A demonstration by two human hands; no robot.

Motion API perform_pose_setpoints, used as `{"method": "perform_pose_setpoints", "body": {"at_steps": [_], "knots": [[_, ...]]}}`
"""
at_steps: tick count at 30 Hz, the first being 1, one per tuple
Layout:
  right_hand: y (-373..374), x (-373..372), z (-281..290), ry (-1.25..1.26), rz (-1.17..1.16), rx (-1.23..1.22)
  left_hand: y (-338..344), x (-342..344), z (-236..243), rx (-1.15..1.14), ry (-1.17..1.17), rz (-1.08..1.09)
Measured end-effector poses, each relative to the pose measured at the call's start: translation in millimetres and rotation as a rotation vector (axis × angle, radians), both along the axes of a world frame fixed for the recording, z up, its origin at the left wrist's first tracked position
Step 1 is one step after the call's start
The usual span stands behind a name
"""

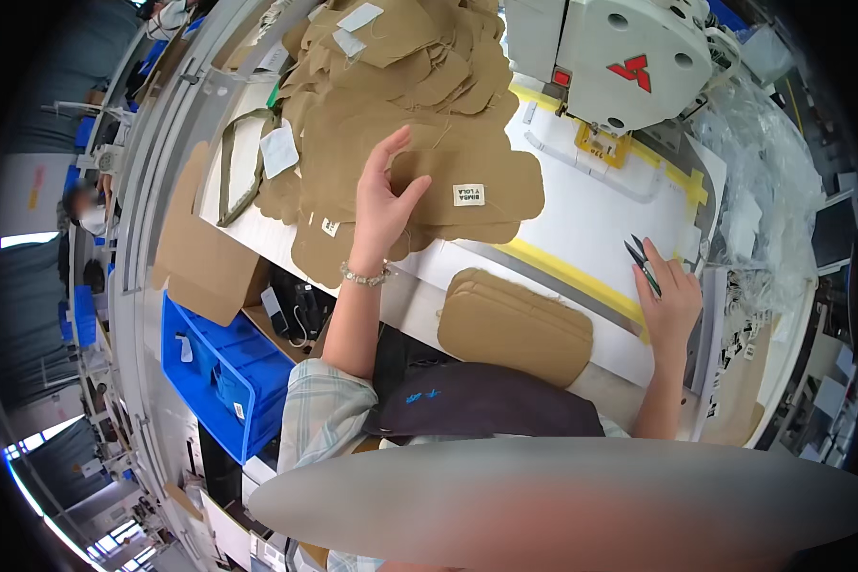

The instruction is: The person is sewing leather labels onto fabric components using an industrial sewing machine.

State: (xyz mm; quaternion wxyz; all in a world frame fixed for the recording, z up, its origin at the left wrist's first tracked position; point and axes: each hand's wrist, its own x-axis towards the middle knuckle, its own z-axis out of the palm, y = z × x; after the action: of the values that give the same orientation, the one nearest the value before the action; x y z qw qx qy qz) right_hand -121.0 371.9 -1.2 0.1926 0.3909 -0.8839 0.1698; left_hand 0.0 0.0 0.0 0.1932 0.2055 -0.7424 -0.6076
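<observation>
2 grips, both bare hands. L grip, mid-frame left of ctr: nothing in it, fingers curved, thumb spread away; it's over the brown pile, can't tell if it touches. R grip, right of ctr: closed on 1 pr dark snips, tips pointing upper L.

Brown pcs in pile overlap too much for a count; 2 white labels show, 1 on the labelled pc, top layer, ctr of frame, the other partly covered, lower L of pile. Labelled pc lies under/just R of L grip, well apart from R grip, to its upper L. 1 neat brown stack, several layers, lower ctr, btwn the 2 forearms, below both grips in frame.

Also: 1 white sewing machine, upper R, w/ 1 yellow plate under its head; 1 white sheet w/ yellow tape edges, btwn the grips; 3 white paper slips around the pile; 1 blue bin, lower L, beside the tabletop; clear plastic, far R.
</observation>
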Motion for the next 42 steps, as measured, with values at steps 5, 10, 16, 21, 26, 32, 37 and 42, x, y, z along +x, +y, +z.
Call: {"method": "perform_pose_setpoints", "body": {"at_steps": [5, 10, 16, 21, 26, 32, 37, 42], "knots": [[19.2, 16.5, -7.3, 0.019, -0.078, 0.039, -3.5, 4.8, -6.7, -0.550, 0.066, -0.019], [41.0, 29.5, -24.8, 0.034, -0.192, -0.026, 5.4, 6.1, 5.8, -0.448, -0.008, 0.005], [47.7, 25.5, -40.0, 0.044, -0.235, -0.137, 15.0, 4.2, 15.0, -0.577, 0.001, -0.036], [43.9, 24.1, -37.6, 0.029, -0.214, -0.158, 8.6, 4.7, 8.5, -0.625, 0.116, -0.039], [45.3, 24.8, -38.8, 0.001, -0.239, -0.168, 3.0, 6.1, 11.7, -0.587, 0.108, -0.035], [44.4, 28.2, -38.1, -0.041, -0.257, -0.159, 2.3, 9.9, 15.6, -0.672, 0.132, -0.064], [46.6, 29.2, -39.5, -0.063, -0.270, -0.175, 1.6, 9.4, 20.4, -0.701, 0.144, -0.051], [47.3, 32.8, -38.4, -0.122, -0.302, -0.260, -7.5, 3.7, 23.7, -0.798, 0.235, -0.027]]}}
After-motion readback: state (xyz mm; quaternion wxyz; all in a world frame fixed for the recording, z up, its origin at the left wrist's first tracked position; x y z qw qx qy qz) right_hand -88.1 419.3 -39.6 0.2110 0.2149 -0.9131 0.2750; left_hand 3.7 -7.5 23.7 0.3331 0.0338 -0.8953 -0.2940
